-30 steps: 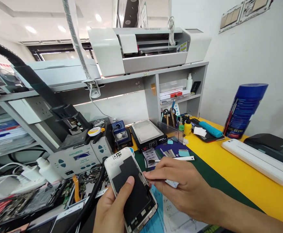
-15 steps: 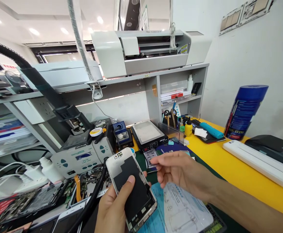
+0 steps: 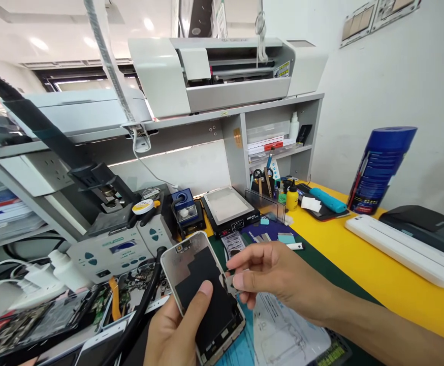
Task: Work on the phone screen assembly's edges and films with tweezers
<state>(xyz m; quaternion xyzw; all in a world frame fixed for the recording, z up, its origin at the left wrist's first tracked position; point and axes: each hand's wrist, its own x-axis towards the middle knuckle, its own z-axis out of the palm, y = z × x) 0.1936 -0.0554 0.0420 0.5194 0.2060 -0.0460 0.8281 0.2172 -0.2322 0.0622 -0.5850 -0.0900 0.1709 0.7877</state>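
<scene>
Phone screen (image 3: 194, 272) in left hand (image 3: 180, 325), small thin piece (image 3: 231, 285) in pinch of right hand (image 3: 279, 274) (looser a moment ago)

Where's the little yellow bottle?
The yellow bottle is right of centre in the head view, standing on the yellow tabletop, just left of the blue tube-shaped tool and the white paper scrap.

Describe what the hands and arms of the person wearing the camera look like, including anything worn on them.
The left hand and right hand are both bare: no gloves, rings or visible markings. The thumbnails look short and unpainted. The right forearm shows no sleeve, watch or bracelet; the left forearm is out of view.
</scene>
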